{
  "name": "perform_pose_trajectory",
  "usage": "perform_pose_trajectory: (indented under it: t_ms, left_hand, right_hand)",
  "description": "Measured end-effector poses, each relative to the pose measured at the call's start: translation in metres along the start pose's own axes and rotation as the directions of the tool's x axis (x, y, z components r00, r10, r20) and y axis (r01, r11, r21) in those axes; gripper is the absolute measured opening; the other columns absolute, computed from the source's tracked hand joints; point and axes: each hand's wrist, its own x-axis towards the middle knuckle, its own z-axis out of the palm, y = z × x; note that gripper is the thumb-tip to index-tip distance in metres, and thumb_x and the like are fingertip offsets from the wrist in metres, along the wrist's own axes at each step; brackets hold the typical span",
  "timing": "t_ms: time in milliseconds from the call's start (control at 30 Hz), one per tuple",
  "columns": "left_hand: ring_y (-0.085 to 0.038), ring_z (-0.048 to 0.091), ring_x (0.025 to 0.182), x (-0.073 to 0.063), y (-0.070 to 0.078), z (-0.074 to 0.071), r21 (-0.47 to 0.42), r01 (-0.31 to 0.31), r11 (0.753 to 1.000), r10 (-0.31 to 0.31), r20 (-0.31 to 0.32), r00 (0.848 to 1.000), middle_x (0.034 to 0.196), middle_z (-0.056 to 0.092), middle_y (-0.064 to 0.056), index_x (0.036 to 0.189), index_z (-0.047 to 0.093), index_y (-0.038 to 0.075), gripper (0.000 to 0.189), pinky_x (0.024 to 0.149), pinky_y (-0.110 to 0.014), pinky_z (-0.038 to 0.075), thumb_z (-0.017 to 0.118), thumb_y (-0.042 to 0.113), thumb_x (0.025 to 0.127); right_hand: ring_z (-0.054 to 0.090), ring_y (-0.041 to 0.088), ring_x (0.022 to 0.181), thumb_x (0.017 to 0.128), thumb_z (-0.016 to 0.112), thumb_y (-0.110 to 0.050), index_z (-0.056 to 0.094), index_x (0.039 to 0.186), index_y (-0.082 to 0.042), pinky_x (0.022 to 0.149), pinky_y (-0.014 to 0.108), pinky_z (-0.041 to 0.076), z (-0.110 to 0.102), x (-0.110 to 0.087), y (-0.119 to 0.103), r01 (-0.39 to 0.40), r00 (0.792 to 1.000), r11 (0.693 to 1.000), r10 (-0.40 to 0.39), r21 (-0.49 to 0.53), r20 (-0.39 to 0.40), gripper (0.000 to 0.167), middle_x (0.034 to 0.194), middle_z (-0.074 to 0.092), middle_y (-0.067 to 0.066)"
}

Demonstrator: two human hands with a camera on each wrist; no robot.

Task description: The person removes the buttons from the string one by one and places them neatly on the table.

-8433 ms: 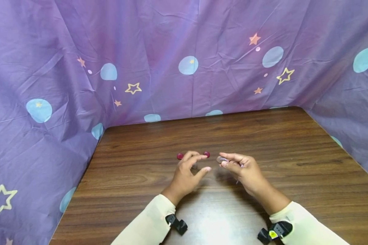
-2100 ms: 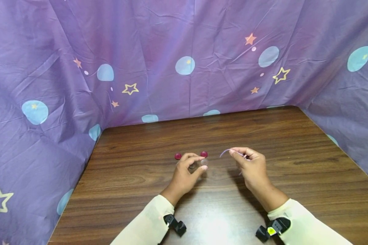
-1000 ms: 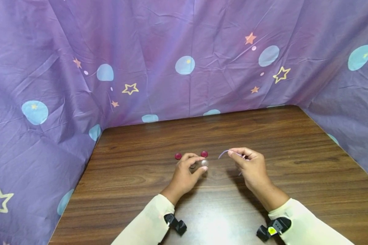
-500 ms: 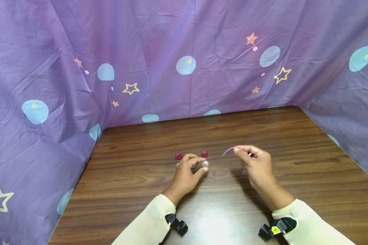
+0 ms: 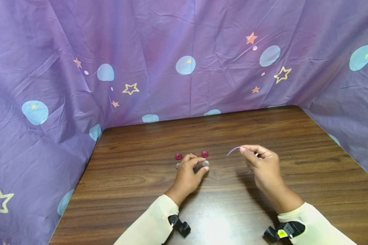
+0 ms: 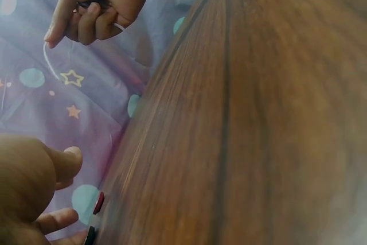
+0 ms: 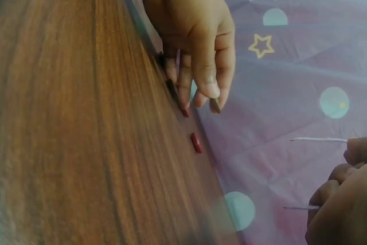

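In the head view my left hand (image 5: 185, 175) pinches a pale grey button (image 5: 205, 163) between thumb and index finger, above the table. The same button (image 7: 215, 105) shows edge-on in the right wrist view. To the right, my right hand (image 5: 265, 165) pinches a thin purple cord (image 5: 234, 149), its short free end curving out leftward. More cord hangs below that hand. A small dark object (image 6: 92, 4) sits within the right hand's curled fingers, mostly hidden. Two red buttons (image 5: 178, 156) lie behind the left hand, and a third is partly covered by its fingers.
The brown wooden table (image 5: 141, 207) carries a grey button (image 5: 177, 165) at the left hand's outer side. Another darker button lies partly hidden under that hand. A purple curtain (image 5: 159, 34) with stars and planets stands round the table's back and sides.
Earlier, the right hand held a grey button beside the cord; now it pinches the cord alone at its fingertips and has drawn away rightward. The left hand, empty then, now holds a grey button.
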Motion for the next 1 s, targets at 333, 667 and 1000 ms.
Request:
perform_pose_trajectory:
  t_ms: [333,667,1000]
  left_hand:
    - [-0.029,0.07,0.114,0.001,0.002,0.005,0.064,-0.01,0.998,0.011,-0.021,1.0,0.122,0.072,-0.013,0.126,0.08,0.008,0.033,0.104,-0.044,0.058,0.085,0.02,0.095]
    - [-0.023,0.072,0.101,0.005,-0.026,0.026,0.148,-0.149,0.978,0.171,-0.148,0.974,0.111,0.073,-0.008,0.123,0.082,0.012,0.031,0.092,-0.041,0.059,0.085,0.025,0.095]
    - [-0.024,0.073,0.107,0.004,0.0,0.016,0.19,-0.017,0.982,0.034,-0.086,0.996,0.115,0.074,-0.007,0.122,0.083,0.012,0.033,0.093,-0.045,0.052,0.088,0.026,0.092]
  right_hand:
    - [0.04,0.003,0.048,0.097,0.075,0.008,0.082,0.092,0.001,0.053,0.035,0.016,-0.003,-0.007,-0.013,0.037,0.999,0.999,-0.036,0.038,-0.019,0.012,0.06,0.054,-0.008]
    - [0.039,0.003,0.045,0.098,0.072,0.011,0.082,0.086,-0.005,0.052,0.033,0.013,-0.018,-0.004,-0.036,0.063,0.989,0.99,-0.045,0.129,-0.141,0.022,0.06,0.056,-0.006]
    - [0.04,0.005,0.048,0.098,0.072,0.011,0.081,0.086,-0.003,0.051,0.031,0.013,-0.032,-0.004,-0.049,0.061,0.989,0.975,-0.03,0.212,-0.146,0.019,0.067,0.063,-0.004]
